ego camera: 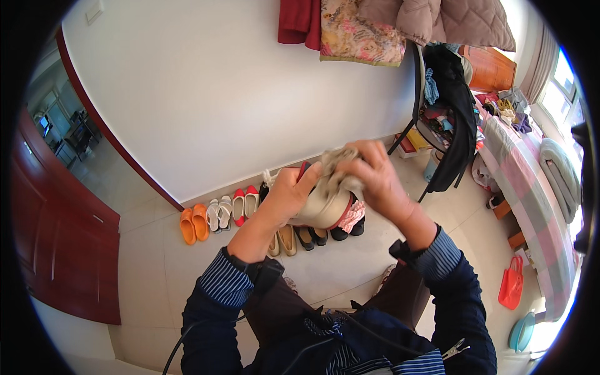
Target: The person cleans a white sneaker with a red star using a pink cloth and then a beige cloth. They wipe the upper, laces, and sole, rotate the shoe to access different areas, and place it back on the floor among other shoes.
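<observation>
Up in front of me, my left hand (pixel 291 194) grips a beige item with dark red trim (pixel 323 210), which looks like a shoe; much of it is covered by my fingers. My right hand (pixel 377 178) is blurred and clutches a crumpled grey-beige cloth (pixel 341 164) pressed against the item's upper side. Pink ruffled fabric (pixel 352 217) shows beside its lower right end; whether the two are joined I cannot tell. Beneath my hands, a row of shoes stands on the tiles, including orange clogs (pixel 194 224), white sandals (pixel 219 213), red-toed flats (pixel 245 205) and tan flats (pixel 286 240).
A chair heaped with clothes (pixel 445 112) stands at the right, near a bed with a checked cover (pixel 520 173). A red bag (pixel 511 283) and a turquoise basin (pixel 521 332) sit on the floor. A red door (pixel 65 234) is at the left. Clothes (pixel 361 30) hang above.
</observation>
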`<state>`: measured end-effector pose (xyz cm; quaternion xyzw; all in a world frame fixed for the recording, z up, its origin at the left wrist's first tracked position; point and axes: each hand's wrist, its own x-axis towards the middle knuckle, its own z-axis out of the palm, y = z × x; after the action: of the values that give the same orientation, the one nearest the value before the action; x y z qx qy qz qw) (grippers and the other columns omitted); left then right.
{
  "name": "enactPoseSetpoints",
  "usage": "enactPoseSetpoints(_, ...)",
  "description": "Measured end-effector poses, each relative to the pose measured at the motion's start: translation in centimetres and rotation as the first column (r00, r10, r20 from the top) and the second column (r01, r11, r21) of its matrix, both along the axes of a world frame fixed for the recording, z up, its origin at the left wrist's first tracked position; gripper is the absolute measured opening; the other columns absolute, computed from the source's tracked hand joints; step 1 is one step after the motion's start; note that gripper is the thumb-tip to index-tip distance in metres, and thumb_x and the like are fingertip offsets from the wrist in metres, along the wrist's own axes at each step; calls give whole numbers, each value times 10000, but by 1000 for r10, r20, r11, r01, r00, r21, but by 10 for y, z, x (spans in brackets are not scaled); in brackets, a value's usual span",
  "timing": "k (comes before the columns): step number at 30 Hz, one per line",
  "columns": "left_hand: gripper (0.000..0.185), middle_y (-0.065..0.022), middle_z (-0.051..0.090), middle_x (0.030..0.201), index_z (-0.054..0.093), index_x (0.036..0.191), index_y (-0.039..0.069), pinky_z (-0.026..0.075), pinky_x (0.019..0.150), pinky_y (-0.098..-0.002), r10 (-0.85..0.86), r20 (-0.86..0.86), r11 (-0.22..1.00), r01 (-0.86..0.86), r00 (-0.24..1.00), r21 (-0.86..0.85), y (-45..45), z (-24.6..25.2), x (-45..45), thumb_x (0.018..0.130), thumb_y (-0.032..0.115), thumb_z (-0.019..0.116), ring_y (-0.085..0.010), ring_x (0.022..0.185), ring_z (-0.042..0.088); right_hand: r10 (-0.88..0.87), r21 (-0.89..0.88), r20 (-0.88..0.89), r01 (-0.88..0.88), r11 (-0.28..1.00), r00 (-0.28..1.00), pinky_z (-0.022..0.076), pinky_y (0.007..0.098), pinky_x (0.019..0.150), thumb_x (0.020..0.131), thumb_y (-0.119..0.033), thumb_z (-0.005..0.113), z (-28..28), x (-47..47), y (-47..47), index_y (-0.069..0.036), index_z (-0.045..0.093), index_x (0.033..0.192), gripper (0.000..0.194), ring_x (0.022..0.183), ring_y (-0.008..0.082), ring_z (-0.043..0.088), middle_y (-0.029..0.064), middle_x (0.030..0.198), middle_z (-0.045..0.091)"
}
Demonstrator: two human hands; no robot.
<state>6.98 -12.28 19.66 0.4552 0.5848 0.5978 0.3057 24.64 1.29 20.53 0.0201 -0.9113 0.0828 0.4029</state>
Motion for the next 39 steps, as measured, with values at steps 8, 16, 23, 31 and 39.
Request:
enactPoseSetpoints(8, 575, 25, 568, 697, 642, 772, 6, 449, 603, -269, -42, -243, 991, 10, 969, -130, -5, -1, -4, 1034, 510, 550, -58, 665, 494, 54, -603, -298, -231, 764, 953, 430, 397, 1050, 799, 138, 627, 5, 15, -13, -74, 658, 1120, 386, 1223, 315, 530, 109, 1239, 573)
enactPoseSetpoints(16, 505, 43, 540, 673, 622, 719, 5, 410, 579, -270, -34, -130, 999, 33, 991, -11, -23, -21, -1, 1027, 400, 563, -52, 648, 477, 160, -526, -36, -154, 836, 987, 453, 388, 979, 820, 28, 705, -50, 9, -23, -122, 639, 1125, 346, 1129, 320, 550, 126, 1176, 565)
enactPoseSetpoints(23, 539, 7, 565, 754, 643, 843, -32, 444, 659, -287, -169, -172, 980, 147, 970, -137, -34, -22, -4, 1032, 467, 568, -86, 720, 476, 125, -963, -213, -230, 140, 969, 493, 321, 932, 1029, -150, 600, -92, 13, -3, -48, 606, 1189, 190, 1027, 152, 611, 69, 1110, 655)
enactPoseSetpoints(31, 503, -53, 567, 742, 619, 912, 2, 462, 685, -334, -447, -372, 860, 277, 814, -428, -22, -24, -34, 1039, 483, 549, -156, 699, 482, 134, -999, -42, -37, -39, 990, 478, 282, 967, 1033, -265, 623, -133, 8, -12, -28, 573, 1363, 410, 1069, 109, 584, 42, 1202, 670)
enactPoseSetpoints(39, 620, -130, 702, 994, 636, 1162, -55, 578, 533, -318, -297, 10, 824, 262, 955, -503, -50, -29, -46, 1009, 541, 556, -196, 760, 718, -15, -980, 35, 37, 197, 999, 503, 236, 828, 1037, -262, 623, -162, 13, 5, -63, 613, 1289, 322, 908, 59, 596, -43, 1035, 662)
